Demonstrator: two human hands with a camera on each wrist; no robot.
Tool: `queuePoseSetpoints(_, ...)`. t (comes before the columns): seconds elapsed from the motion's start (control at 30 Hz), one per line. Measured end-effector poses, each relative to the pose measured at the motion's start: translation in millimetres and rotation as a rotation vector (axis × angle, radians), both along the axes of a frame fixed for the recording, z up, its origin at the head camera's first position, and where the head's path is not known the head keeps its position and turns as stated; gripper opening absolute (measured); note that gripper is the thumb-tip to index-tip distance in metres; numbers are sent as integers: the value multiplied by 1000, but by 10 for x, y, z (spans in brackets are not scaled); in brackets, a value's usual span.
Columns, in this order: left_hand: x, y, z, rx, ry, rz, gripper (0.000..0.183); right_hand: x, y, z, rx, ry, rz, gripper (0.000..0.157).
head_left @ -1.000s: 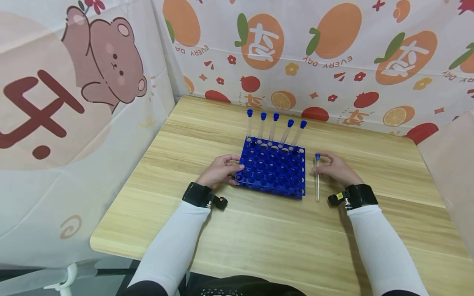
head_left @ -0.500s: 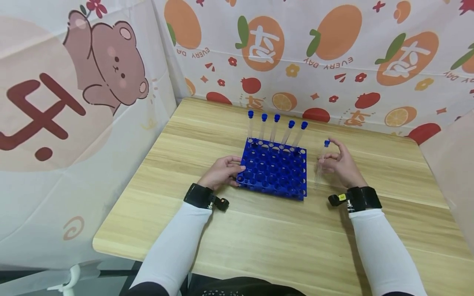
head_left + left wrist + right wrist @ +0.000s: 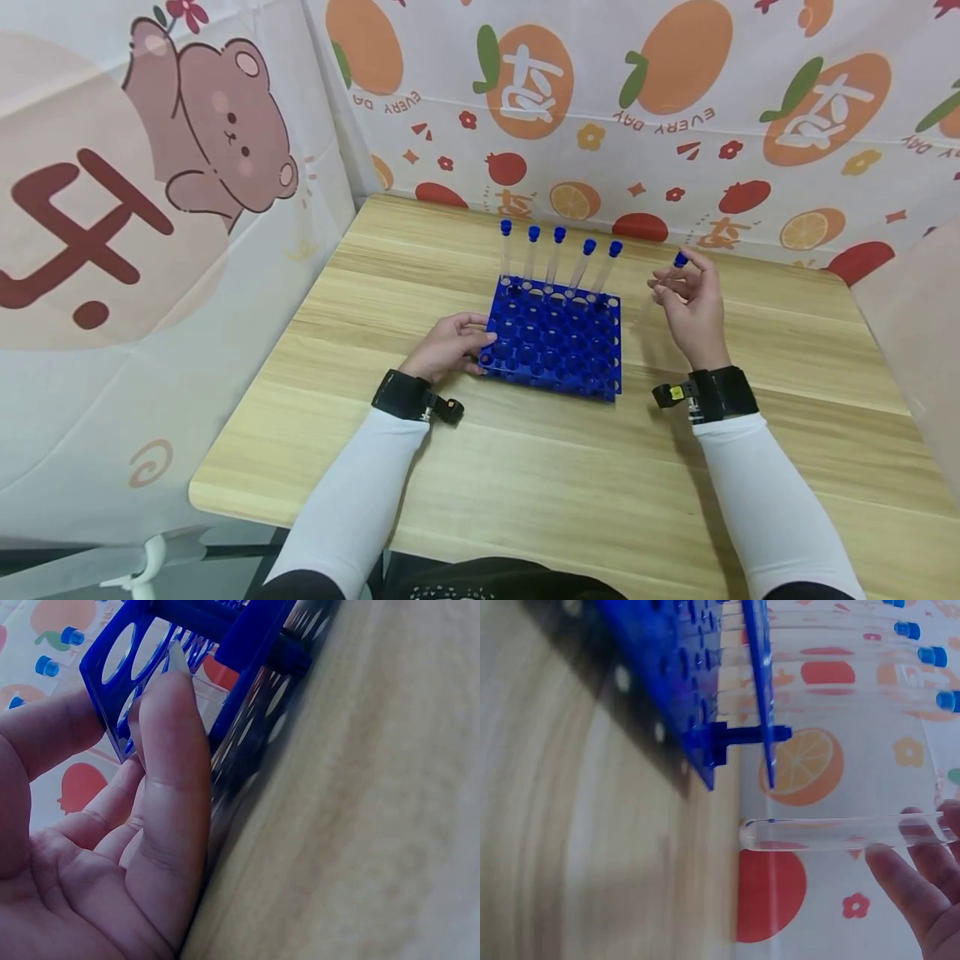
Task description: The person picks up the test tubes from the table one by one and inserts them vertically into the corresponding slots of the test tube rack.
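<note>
My left hand [image 3: 447, 347] grips the left edge of a blue test tube rack [image 3: 551, 346], thumb on its top; the left wrist view shows fingers around the end of the rack [image 3: 251, 656]. Along the rack's far row stand several clear test tubes [image 3: 551, 265] with blue caps. Right of the rack, my right hand [image 3: 693, 312] pinches another blue-capped test tube [image 3: 678, 260] near its upper part. In the right wrist view that test tube [image 3: 810, 834] has its rounded bottom beside the rack, apart from it.
The rack stands on a wooden table [image 3: 570, 483]. A fruit-print cloth [image 3: 600, 158] hangs behind the table, and a bear-print cloth [image 3: 97, 375] hangs at the left.
My right hand has picked the test tube up from the table, tilted it upright and moved it away towards the back. The left hand stays on the rack.
</note>
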State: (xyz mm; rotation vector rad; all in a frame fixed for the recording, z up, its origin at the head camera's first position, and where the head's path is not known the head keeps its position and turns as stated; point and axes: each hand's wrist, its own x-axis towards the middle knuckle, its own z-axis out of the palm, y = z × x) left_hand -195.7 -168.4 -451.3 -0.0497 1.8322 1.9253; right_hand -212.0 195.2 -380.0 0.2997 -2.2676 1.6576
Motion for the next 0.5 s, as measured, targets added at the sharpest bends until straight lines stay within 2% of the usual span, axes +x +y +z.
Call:
queuePoseSetpoints(0.27,4,-1,8,-1,-1,-3,40,-126,-96,-27,-98,121,-9,53)
queuePoseSetpoints(0.5,7,-1,23,-4,-5,1,41,-174,-151,-55,-129,130,-1,47)
